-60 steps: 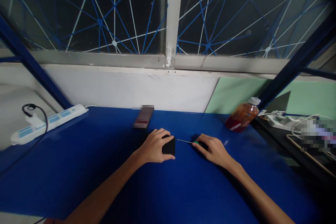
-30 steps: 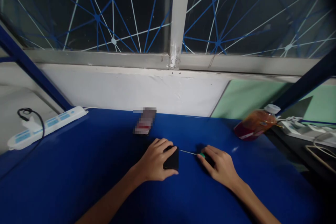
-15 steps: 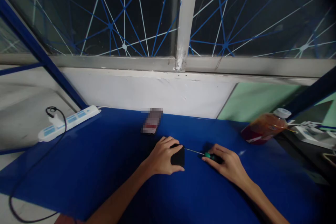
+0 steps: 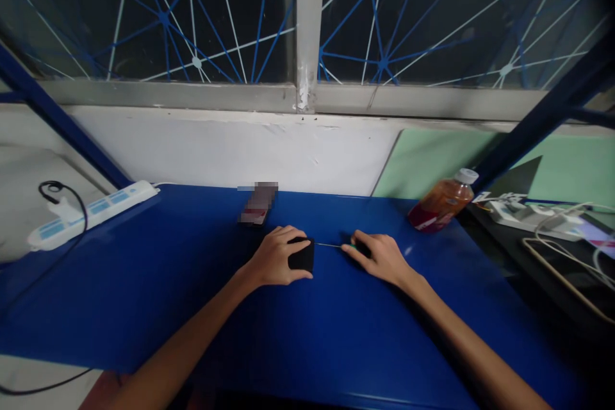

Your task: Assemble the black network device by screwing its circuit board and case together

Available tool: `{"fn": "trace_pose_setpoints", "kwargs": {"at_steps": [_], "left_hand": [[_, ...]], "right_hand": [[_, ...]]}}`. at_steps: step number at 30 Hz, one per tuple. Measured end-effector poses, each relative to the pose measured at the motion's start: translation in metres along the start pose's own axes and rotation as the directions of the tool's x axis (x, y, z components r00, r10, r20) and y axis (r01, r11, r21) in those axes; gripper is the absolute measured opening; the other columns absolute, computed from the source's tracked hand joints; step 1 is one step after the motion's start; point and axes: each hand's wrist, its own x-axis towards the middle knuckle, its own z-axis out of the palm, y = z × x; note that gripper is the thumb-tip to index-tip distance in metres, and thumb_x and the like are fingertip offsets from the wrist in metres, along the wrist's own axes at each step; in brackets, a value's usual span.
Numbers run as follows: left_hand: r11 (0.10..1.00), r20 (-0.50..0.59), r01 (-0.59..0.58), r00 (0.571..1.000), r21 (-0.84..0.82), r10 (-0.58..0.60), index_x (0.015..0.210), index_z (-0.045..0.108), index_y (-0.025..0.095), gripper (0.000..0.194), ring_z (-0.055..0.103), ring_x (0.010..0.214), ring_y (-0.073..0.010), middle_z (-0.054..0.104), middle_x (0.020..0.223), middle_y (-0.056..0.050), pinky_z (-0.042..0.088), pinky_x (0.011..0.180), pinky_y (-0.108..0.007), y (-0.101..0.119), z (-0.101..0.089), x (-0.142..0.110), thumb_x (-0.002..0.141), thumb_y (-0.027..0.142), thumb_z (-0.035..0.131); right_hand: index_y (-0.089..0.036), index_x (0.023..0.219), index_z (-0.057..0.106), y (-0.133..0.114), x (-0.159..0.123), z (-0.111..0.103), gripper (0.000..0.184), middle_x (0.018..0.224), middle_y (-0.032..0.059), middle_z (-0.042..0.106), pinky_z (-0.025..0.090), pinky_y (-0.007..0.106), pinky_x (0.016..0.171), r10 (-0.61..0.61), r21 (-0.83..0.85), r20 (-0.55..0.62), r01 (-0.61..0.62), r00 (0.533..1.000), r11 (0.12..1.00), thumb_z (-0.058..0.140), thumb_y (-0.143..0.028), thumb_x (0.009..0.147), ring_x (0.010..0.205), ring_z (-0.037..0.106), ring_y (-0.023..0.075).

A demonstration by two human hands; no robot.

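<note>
A black, flat box-like object (image 4: 302, 261) lies on the blue table (image 4: 307, 333), and my left hand (image 4: 277, 256) is closed over it, thumb and fingers along its edges. My right hand (image 4: 379, 257) is closed around the green and black handle of a screwdriver (image 4: 329, 245). Its thin metal shaft points left, with the tip at the right side of the black object. Whether the tip sits in a screw or only touches the edge is too small to tell. Most of the handle is hidden by my fingers.
Behind my left hand lies a blurred-out phone-like item (image 4: 258, 205). A white power strip (image 4: 96, 214) with a black cable stands at the left. At the right back is a bottle (image 4: 441, 202) of orange-brown drink, with white chargers and cables (image 4: 533, 218) beyond it.
The camera view has shifted, moving everything left and up in the picture. My right hand has turned and wrapped further over the screwdriver handle. My left hand keeps its hold on the black object.
</note>
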Motion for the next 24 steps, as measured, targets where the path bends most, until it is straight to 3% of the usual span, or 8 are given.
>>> {"fn": "trace_pose_setpoints", "kwargs": {"at_steps": [3,12,17,24], "left_hand": [[1.000,-0.042,-0.010,0.999,-0.007,0.010,0.114,0.066,0.018,0.057,0.059,0.107,-0.0295,0.065,0.116,-0.013,0.045,0.090,-0.047,-0.004,0.005,0.007,0.072,0.056,0.073],[1.000,-0.036,0.010,0.999,0.015,-0.009,0.113,0.067,0.018,0.058,0.059,0.108,-0.0309,0.066,0.116,-0.014,0.045,0.089,-0.048,-0.009,0.015,0.024,0.071,0.058,0.073],[1.000,-0.037,-0.002,0.999,0.016,0.003,0.114,0.066,0.017,0.056,0.058,0.109,-0.0315,0.065,0.119,-0.014,0.045,0.090,-0.049,-0.008,0.014,0.023,0.074,0.055,0.072],[1.000,-0.019,0.021,1.000,0.019,-0.021,0.117,0.063,0.016,0.057,0.057,0.112,-0.0315,0.064,0.121,-0.013,0.044,0.095,-0.049,-0.004,0.010,0.013,0.075,0.054,0.072]], "right_hand": [[-0.022,0.081,0.061,0.009,0.011,-0.007,0.039,0.069,0.0013,0.068,0.033,0.027,0.056,-0.021,0.015,-0.010,0.021,1.000,1.000,0.038,-0.049,0.097,0.058,0.059,0.0159],[-0.021,0.072,0.067,0.037,0.024,-0.009,0.041,0.079,0.0012,0.070,0.039,0.026,0.058,0.046,0.195,0.049,-0.055,0.998,0.979,0.063,-0.062,0.078,0.064,0.061,0.0153],[-0.022,0.074,0.059,0.036,0.022,-0.004,0.040,0.072,-0.0021,0.066,0.033,0.025,0.055,0.064,0.134,0.048,-0.070,0.997,0.989,0.067,-0.060,0.075,0.060,0.057,0.0139],[-0.022,0.080,0.056,0.019,0.011,0.005,0.039,0.062,-0.0022,0.061,0.027,0.027,0.053,0.070,0.029,0.029,-0.071,0.997,0.997,0.056,-0.062,0.084,0.053,0.055,0.0157]]}}
